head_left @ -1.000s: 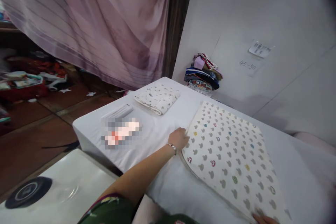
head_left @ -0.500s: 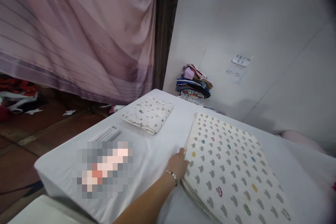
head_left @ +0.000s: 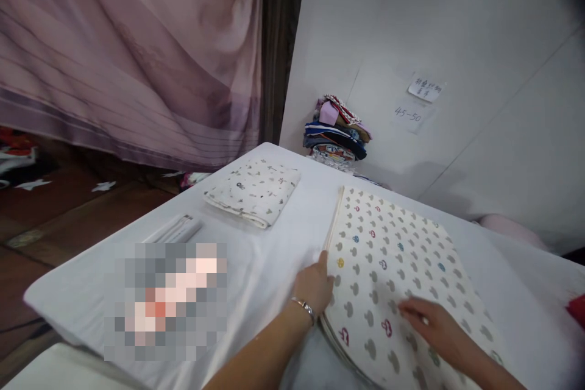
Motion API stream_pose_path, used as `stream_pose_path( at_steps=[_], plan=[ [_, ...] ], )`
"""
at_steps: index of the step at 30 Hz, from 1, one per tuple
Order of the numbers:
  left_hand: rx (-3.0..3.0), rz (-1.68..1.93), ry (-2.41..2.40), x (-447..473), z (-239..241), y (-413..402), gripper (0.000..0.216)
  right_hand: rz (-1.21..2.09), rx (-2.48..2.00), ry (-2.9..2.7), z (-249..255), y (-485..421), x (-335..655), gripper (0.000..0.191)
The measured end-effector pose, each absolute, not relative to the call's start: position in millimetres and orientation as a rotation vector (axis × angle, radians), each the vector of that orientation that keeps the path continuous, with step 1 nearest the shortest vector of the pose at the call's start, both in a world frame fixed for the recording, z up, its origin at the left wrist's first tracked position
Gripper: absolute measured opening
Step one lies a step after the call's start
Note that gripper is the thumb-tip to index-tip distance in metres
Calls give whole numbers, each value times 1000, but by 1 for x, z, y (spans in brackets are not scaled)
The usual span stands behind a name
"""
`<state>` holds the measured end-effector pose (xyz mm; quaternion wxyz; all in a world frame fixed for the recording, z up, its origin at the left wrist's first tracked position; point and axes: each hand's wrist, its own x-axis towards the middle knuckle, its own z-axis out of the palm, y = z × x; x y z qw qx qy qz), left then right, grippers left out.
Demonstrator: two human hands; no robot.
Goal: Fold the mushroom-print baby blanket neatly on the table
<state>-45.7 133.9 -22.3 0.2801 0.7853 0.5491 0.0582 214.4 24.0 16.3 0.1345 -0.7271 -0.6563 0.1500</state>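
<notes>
A folded cream cloth with a grey and coloured mouse-head print (head_left: 393, 256) lies on the white-covered table (head_left: 274, 250). My left hand (head_left: 314, 285), with a bracelet at the wrist, rests against the cloth's left edge, fingers curled at the layered edge. My right hand (head_left: 434, 324) lies flat on top of the cloth near its front, fingers stretched out. A smaller folded white printed cloth (head_left: 253, 190) sits further back to the left, apart from both hands.
A ruler-like white strip (head_left: 176, 230) and a blurred-out item (head_left: 164, 298) lie on the table's left part. A stack of coloured fabrics (head_left: 337, 133) stands at the wall. A pink curtain (head_left: 137, 55) hangs at the left above a brown floor.
My right hand has come into view and settled on top of the printed cloth. My left hand stays at the cloth's left edge. The camera view shifted slightly.
</notes>
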Motion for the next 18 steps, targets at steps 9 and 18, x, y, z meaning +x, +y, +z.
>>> stream_pose_path(
  at_steps=[9, 18],
  plan=[
    [2149, 203, 1425, -48, -30, 135, 52, 869, -2179, -1449, 4, 236, 134, 13],
    [2146, 206, 1375, -48, -32, 135, 54, 933, -2441, -1341, -1, 281, 122, 25]
  ],
)
